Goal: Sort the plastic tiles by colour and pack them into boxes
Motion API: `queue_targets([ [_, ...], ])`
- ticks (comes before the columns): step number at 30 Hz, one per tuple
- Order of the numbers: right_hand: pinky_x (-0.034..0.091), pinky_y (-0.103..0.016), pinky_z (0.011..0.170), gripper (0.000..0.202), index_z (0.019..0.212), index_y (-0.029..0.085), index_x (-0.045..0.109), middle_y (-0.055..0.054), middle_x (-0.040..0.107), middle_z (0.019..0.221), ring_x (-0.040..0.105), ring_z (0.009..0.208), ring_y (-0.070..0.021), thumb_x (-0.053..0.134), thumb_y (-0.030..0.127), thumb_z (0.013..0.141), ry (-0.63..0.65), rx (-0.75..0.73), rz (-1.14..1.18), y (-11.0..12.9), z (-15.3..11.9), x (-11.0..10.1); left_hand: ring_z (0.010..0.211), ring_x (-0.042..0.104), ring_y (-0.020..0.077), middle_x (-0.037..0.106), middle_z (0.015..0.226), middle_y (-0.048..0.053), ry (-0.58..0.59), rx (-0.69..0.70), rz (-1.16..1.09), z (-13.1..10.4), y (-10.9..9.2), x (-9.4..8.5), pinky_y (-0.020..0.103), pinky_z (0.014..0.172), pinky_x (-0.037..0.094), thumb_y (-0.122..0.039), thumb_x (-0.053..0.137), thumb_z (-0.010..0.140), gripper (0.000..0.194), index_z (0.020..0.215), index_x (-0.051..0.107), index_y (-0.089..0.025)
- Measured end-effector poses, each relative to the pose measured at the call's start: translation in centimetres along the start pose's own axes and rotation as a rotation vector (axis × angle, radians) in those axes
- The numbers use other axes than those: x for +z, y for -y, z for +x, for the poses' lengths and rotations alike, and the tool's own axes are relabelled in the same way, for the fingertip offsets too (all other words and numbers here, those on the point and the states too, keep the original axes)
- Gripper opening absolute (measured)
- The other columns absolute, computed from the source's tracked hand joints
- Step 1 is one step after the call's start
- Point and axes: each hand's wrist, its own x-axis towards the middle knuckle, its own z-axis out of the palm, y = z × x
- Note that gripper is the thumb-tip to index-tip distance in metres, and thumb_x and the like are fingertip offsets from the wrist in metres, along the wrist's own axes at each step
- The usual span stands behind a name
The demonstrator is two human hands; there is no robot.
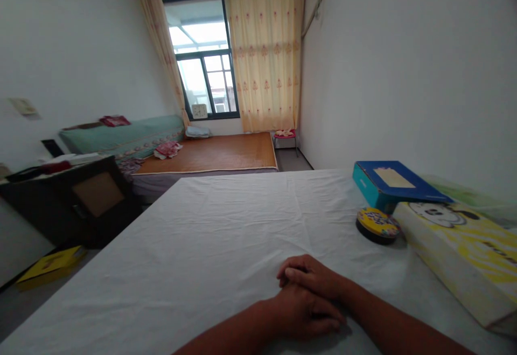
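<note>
My left hand point(304, 312) lies on the white cloth point(226, 236) near the bottom centre, its fingers together, bent and pointing right. My right hand point(317, 278) rests just behind and partly over it, touching the back of it, with curled fingers pointing left. Neither hand shows an object in its fingers. To the right stand a round tin point(377, 224) with a yellow patterned top, a blue box point(398, 177) and a long yellow and white box point(464, 247) with a cartoon figure.
A green translucent bag point(464, 190) lies against the right wall. Beyond the cloth are a bed point(226, 150) and a curtained window. At left stand a dark cabinet point(52, 199) and, on the floor, a yellow box point(51, 267).
</note>
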Motion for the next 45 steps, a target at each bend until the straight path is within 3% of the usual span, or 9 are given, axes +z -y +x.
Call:
queue_targets([
  [5,0.052,-0.033,0.080,0.040,0.099,0.014,0.072,-0.009,0.072,0.092,0.067,0.087,-0.0206,0.051,0.048,0.093,-0.006,-0.001,-0.027,-0.05,-0.03,0.05,0.084,0.070,0.0145,0.076,0.096,0.000,-0.001,0.009,-0.007,0.03,-0.03,-0.03,0.020,0.081,0.049,-0.035,0.052,0.094,0.028,0.112,0.071,-0.024],
  [26,0.051,-0.033,0.081,0.043,0.097,0.014,0.072,-0.008,0.071,0.090,0.066,0.086,-0.0195,0.048,0.049,0.094,-0.006,0.006,-0.059,-0.01,0.09,0.15,0.096,0.069,0.0153,0.076,0.100,0.000,-0.069,0.010,-0.042,0.18,0.13,0.53,0.020,0.092,0.047,-0.034,0.056,0.091,0.025,0.108,0.073,-0.024],
  [34,0.051,-0.034,0.082,0.045,0.097,0.015,0.071,-0.008,0.071,0.090,0.065,0.086,-0.0196,0.047,0.052,0.094,-0.003,0.013,-0.064,-0.36,0.01,0.09,0.090,0.070,0.0160,0.076,0.099,0.003,-0.063,0.043,-0.049,0.29,0.05,0.49,0.022,0.089,0.049,-0.032,0.055,0.092,0.027,0.109,0.072,-0.021],
  [45,0.050,-0.034,0.084,0.045,0.098,0.015,0.070,-0.007,0.071,0.092,0.065,0.088,-0.0188,0.047,0.052,0.094,0.018,0.015,-0.093,0.07,-0.33,-0.07,0.098,0.068,0.0169,0.075,0.106,0.002,-0.051,0.041,-0.042,0.42,-0.33,0.36,0.022,0.094,0.046,-0.032,0.055,0.093,0.028,0.113,0.071,-0.022],
])
